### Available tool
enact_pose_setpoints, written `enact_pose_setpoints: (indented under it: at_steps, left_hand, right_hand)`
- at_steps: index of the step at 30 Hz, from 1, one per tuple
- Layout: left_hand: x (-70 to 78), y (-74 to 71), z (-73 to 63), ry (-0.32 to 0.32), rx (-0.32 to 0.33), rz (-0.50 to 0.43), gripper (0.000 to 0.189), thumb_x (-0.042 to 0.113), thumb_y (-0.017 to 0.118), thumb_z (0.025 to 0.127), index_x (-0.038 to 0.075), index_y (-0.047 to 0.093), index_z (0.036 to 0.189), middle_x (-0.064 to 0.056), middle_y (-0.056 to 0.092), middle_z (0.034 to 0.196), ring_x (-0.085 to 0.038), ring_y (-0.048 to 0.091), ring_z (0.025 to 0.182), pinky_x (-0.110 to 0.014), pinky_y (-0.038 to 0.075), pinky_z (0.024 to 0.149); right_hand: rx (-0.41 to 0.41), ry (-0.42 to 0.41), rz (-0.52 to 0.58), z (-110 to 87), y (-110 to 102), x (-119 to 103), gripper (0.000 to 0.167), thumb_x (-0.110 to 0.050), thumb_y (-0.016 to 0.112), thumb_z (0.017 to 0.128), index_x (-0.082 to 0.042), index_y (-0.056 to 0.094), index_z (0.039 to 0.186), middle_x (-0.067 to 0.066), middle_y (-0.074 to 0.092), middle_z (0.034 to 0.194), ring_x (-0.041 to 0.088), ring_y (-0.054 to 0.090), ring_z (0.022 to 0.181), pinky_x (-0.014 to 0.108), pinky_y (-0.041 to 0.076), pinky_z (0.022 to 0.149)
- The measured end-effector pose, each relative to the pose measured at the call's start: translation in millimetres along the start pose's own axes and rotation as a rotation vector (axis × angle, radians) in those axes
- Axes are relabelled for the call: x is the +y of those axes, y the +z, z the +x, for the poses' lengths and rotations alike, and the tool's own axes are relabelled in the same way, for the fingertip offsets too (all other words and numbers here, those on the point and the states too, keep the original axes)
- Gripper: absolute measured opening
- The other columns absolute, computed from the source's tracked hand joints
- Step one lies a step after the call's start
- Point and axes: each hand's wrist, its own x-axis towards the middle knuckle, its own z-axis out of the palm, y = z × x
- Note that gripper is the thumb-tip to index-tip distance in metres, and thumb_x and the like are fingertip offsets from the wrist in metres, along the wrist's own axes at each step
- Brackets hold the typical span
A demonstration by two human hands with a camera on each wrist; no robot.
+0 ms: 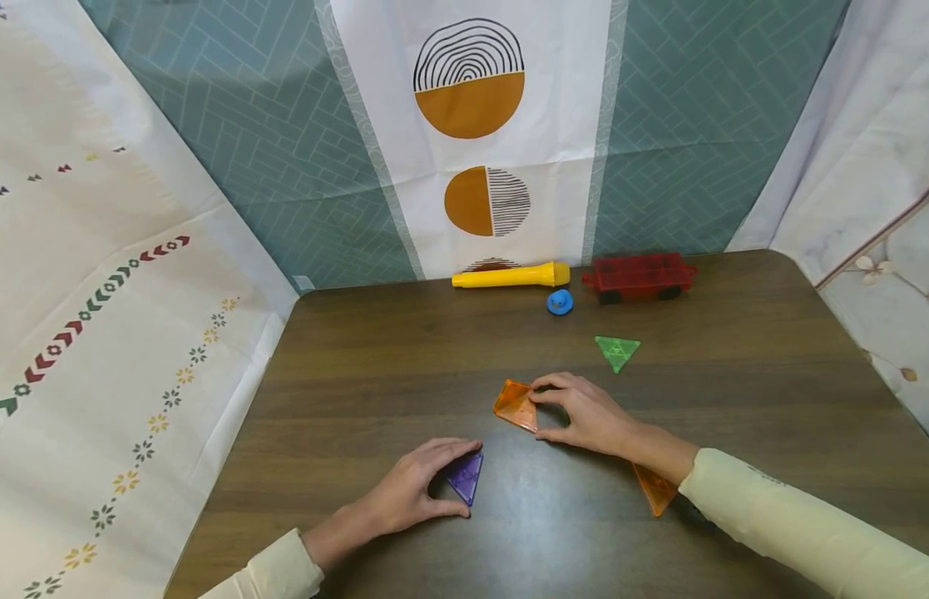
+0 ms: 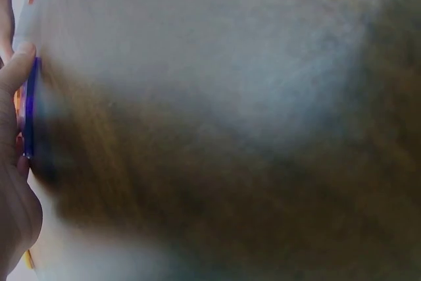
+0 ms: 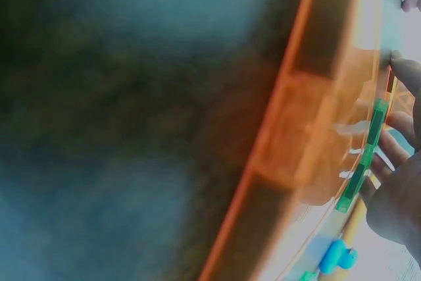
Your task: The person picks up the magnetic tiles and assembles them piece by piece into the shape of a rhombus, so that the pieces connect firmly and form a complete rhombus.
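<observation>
My left hand (image 1: 410, 489) lies at the front of the wooden table, thumb and fingers holding a translucent purple triangular magnetic tile (image 1: 466, 478) by its corners. In the left wrist view that purple tile (image 2: 29, 106) appears edge-on beside the thumb. Further right, my right hand (image 1: 587, 413) grips a translucent orange magnetic tile piece (image 1: 515, 406) between thumb and fingers; its exact shape is partly hidden. Beneath my right wrist lies an orange triangular tile (image 1: 654, 491), partly covered by the forearm. Beyond the right hand a green triangular tile (image 1: 617, 352) rests flat.
Along the back edge lie a yellow tube-shaped toy (image 1: 509, 276) with a wider end and a red toy wagon (image 1: 644, 276) with black wheels. A small blue hat-shaped piece (image 1: 560, 302) sits in front of them. Hanging cloths enclose the table (image 1: 374, 358) at the back and sides.
</observation>
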Motion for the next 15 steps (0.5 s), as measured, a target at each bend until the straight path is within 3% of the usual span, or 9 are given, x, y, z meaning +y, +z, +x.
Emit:
enact_pose_setpoints:
  at_steps: [15]
  left_hand:
    - [0.8,5.4,-3.6,-0.012,0.027,-0.01,0.075,0.04,0.09,0.087,0.019,0.058,0.152,0.006,0.059,0.15,-0.015,0.055,0.138,-0.045,0.052,0.108]
  right_hand:
    - [0.011,0.001,0.015,-1.1,0.0,-0.7,0.059,-0.037,0.092,0.086,-0.009,0.075,0.134,0.005,0.063,0.141,0.029,0.06,0.128,0.055,0.051,0.107]
